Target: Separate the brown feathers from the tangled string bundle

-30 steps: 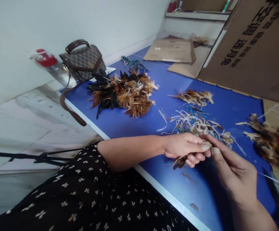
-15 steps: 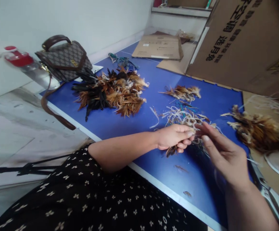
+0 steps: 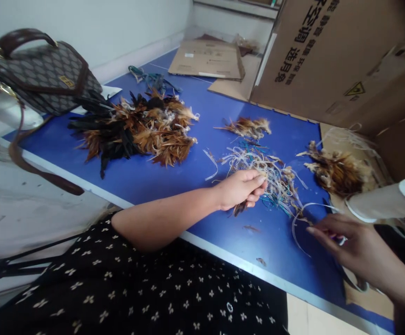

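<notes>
A small bunch of brown feathers [image 3: 239, 209] is pinched in my left hand [image 3: 242, 188], its dark tips poking out below the fingers. That hand is over the front edge of a tangled heap of white and teal string scraps [image 3: 275, 184]. To the right, my right hand [image 3: 352, 239] has thumb and forefinger drawn together; what lies between them is unclear, though a small whitish bit shows in the palm. A loose white string [image 3: 294, 230] curls just left of its fingertips. Scissors [image 3: 358, 281] lie partly hidden beneath this hand.
A big pile of brown and black feather bunches [image 3: 146, 128] lies left. Smaller bunches lie behind [image 3: 247, 126] and at right [image 3: 338, 172]. A white spool [image 3: 384, 202] lies by the right hand. A handbag [image 3: 45, 77], flat cardboard [image 3: 205, 58] and a carton [image 3: 328, 60] stand behind.
My right hand has moved away from the left hand, rightward and toward the scissors. My left hand keeps its feathers. The view has shifted right, bringing the spool into fuller sight.
</notes>
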{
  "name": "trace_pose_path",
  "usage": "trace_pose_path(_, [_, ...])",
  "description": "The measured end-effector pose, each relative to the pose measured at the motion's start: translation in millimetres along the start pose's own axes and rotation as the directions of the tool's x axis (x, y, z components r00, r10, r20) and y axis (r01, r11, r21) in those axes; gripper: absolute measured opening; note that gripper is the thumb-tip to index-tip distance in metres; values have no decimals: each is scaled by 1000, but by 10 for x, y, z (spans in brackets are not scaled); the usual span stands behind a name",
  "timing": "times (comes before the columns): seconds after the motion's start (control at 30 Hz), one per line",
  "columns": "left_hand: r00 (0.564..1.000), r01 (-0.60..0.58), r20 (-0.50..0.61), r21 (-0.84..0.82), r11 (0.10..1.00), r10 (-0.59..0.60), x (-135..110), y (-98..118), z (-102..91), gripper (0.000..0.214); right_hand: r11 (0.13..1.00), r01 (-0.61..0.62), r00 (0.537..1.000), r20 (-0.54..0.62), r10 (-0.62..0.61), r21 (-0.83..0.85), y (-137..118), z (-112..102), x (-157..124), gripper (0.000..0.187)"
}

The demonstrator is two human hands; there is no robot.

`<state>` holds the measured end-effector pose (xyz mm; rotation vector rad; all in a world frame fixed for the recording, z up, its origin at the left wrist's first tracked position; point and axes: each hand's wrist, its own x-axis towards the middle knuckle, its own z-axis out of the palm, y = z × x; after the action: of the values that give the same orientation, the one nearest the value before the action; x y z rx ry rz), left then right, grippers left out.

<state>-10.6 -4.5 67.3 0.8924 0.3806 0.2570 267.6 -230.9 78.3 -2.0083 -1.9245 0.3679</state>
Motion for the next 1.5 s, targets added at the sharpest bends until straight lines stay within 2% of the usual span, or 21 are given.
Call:
trace_pose_path(0.1, [1000, -19, 2, 1, 1000, 19, 1, -19, 13, 33, 996, -78, 995, 61, 76, 30, -74, 235, -162, 50])
trace_pose_path(0.17, [1000, -27, 1, -1, 1000, 27, -6, -32, 19, 32, 993, -102, 995, 16, 101, 59, -135, 336, -217, 49])
trace_pose_path(0.23, [1000, -31, -3, -2, 1000, 30, -12, -53, 30, 32, 989, -126, 978, -155, 137, 76, -244, 361, -245, 48])
trace_pose_path(0.27, [1000, -28, -9, 5, 1000, 28, -11, -70, 42, 32, 986, -147, 949, -269, 162, 75, -322, 354, -250, 47])
trace_pose_path(0.33, [1000, -1, -19, 29, 1000, 1, 1, -118, 90, 32, 981, -182, 857, -479, 192, 68, -515, 344, -238, 41])
trace_pose_path(0.37, [999, 28, -18, 39, 999, -28, 12, -149, 128, 32, 982, -174, 819, -544, 184, 70, -619, 354, -221, 37])
trace_pose_path(0.4, [998, 66, -17, 43, 997, -65, 27, -184, 174, 33, 988, -138, 805, -573, 153, 70, -716, 381, -198, 34])
trace_pose_path(0.53, [982, 187, -28, 3, 982, -187, 97, -341, 396, 35, 1000, 15, 788, -616, -6, 9, -944, 622, -73, 21])
trace_pose_path(0.7, [978, 160, -115, -132, 978, -176, 128, -474, 558, 37, 977, 84, 753, -629, -192, -197, -940, 871, -6, 7])
trace_pose_path(0.77, [975, 129, -156, -168, 977, -155, 125, -481, 568, 36, 969, 137, 763, -602, -235, -204, -936, 866, -32, 7])
trace_pose_path(0.87, [971, 102, -203, -131, 986, -127, 116, -445, 559, 35, 965, 212, 769, -584, -262, -154, -909, 756, -101, 10])
trace_pose_path(0.97, [974, 117, -189, -66, 991, -127, 98, -393, 568, 37, 971, 164, 719, -652, -238, -174, -799, 605, -136, 23])
trace_pose_path(1.03, [979, 133, -154, -11, 991, -134, 82, -370, 598, 37, 973, 153, 737, -637, -227, -170, -687, 530, -116, 32])
trace_pose_path(1.1, [985, 137, -117, 52, 989, -130, 67, -356, 643, 35, 979, 176, 808, -554, -201, -99, -575, 488, -77, 41])
trace_pose_path(1.17, [988, 144, -76, 119, 982, -135, 56, -343, 687, 34, 984, 179, 873, -464, -151, 15, -488, 462, -44, 39])
trace_pose_path(1.2, [989, 145, -65, 160, 976, -136, 55, -335, 702, 34, 982, 177, 891, -434, -135, 59, -456, 446, -36, 35])
trace_pose_path(1.3, [991, 132, -78, 357, 925, -112, 76, -304, 712, 32, 972, 205, 902, -408, -141, 116, -414, 357, -39, 26])
trace_pose_path(1.37, [997, 78, -62, 534, 842, -53, 115, -290, 691, 29, 961, 254, 894, -408, -187, 114, -417, 263, -49, 23])
trace_pose_path(1.43, [999, -30, 34, 688, 725, 9, 174, -292, 663, 30, 944, 311, 878, -414, -240, 112, -434, 161, -50, 19])
trace_pose_path(1.5, [985, -149, 169, 772, 618, 27, 245, -319, 643, 33, 932, 338, 878, -400, -262, 131, -451, 70, -41, 18])
